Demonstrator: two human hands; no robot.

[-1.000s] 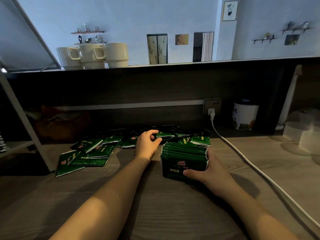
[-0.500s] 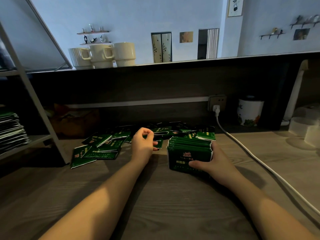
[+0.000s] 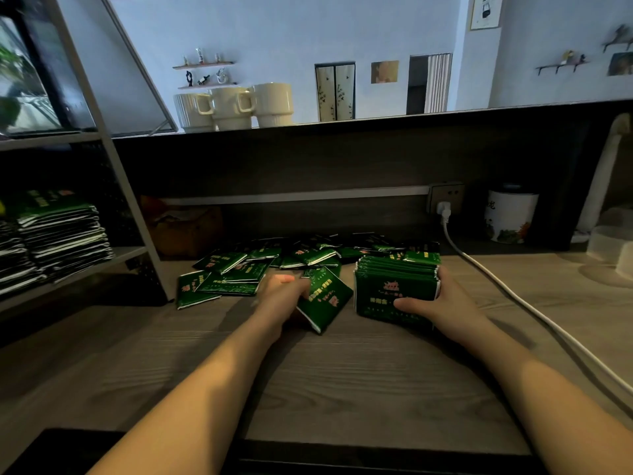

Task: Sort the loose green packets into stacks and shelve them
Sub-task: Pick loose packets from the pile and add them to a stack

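Gripping packet point(image 3: 323, 298) in left hand point(image 3: 279, 296), right hand point(image 3: 442, 303) clasping stack point(image 3: 394, 286)

Three cream mugs point(image 3: 236, 108), white cable point(image 3: 534, 313), canister point(image 3: 510, 217)

Place: home tea or coffee nook
Evidence: cream mugs point(image 3: 236, 108) on ledge, tea canister point(image 3: 510, 217), wall pictures point(image 3: 484, 10)

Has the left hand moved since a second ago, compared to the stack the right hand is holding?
Yes. The left hand has drawn back from the loose pile toward the person, now holding one packet beside the stack.
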